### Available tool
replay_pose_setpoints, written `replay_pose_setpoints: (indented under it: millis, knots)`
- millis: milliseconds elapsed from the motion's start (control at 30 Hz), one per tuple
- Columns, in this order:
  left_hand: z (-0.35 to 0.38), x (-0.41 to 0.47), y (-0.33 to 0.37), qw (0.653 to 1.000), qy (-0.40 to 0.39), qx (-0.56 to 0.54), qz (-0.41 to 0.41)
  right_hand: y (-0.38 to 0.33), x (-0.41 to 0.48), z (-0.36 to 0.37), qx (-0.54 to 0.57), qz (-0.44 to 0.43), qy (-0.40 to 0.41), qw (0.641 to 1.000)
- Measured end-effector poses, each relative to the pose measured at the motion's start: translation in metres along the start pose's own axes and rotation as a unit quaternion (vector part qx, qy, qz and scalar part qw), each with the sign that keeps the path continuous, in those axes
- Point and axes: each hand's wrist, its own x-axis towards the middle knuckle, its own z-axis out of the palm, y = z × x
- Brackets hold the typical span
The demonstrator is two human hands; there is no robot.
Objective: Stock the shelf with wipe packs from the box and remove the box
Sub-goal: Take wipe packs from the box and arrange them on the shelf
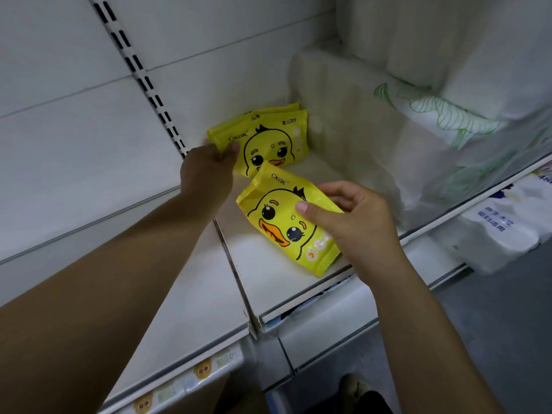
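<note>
Currently: left hand (209, 162) pinches yellow duck-print plastic wipe packs (270, 138) leaning upright at the back of the white metal shelf (283, 282); right hand (352, 218) grips another pack (280, 225) near the front lip. Risk: rear packs may topple on release.

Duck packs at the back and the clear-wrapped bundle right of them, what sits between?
Nothing: between the back duck packs and the wrapped bundle only bare shelf shows, in the head view.

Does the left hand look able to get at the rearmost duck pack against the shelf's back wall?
Probably yes, once freed: the left hand already grips the duck pack just in front of the rearmost pack, with nothing else between them.
</note>
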Motion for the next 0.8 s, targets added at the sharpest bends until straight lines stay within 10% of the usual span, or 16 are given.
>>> replay_pose_setpoints:
  millis: [800]
  knots:
    - [-0.053,-0.101,0.000,0.958,-0.100,-0.246,-0.106,-0.032,-0.034,0.005,0.026,0.016,-0.085,0.996]
